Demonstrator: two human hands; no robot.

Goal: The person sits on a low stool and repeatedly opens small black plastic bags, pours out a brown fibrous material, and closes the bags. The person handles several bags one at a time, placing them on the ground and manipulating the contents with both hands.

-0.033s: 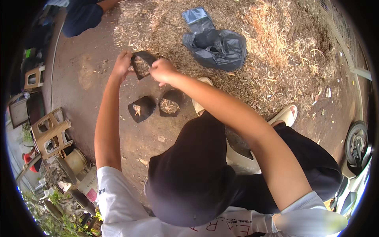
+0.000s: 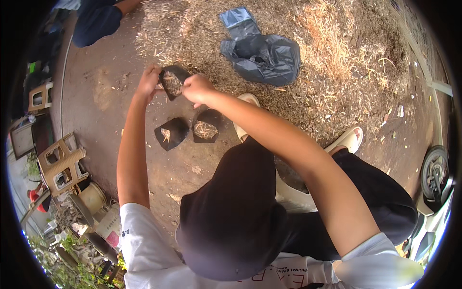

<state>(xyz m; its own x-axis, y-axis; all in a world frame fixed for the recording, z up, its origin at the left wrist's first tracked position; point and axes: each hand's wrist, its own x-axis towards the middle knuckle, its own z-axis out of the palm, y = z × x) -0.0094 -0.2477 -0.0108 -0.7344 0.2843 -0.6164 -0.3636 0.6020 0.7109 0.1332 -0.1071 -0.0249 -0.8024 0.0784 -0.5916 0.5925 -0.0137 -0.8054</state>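
Note:
Between my two hands is a small black plastic planting bag [image 2: 173, 83], its mouth facing up and dry wood shavings showing inside. My left hand [image 2: 149, 83] grips its left side, and my right hand [image 2: 198, 90] pinches the right edge of the rim. Some fingertips are hidden by the bag. Just nearer to me, two similar bags stand on the dirt: a left bag [image 2: 179, 131] with a little pale shavings at its mouth, and a right bag [image 2: 209, 118] that looks fuller.
A crumpled large black plastic bag [image 2: 269, 60] lies on a broad spread of wood shavings [image 2: 332, 62] ahead. My sandals [image 2: 347, 140] rest on the ground. At left are a brown plastic stool [image 2: 61, 164] and another person's dark-clothed leg [image 2: 96, 24]. A wheel [image 2: 434, 174] stands at far right.
The held bag and my hands have come very slightly nearer to me. Both hands keep their grip, and the two bags on the ground stay put.

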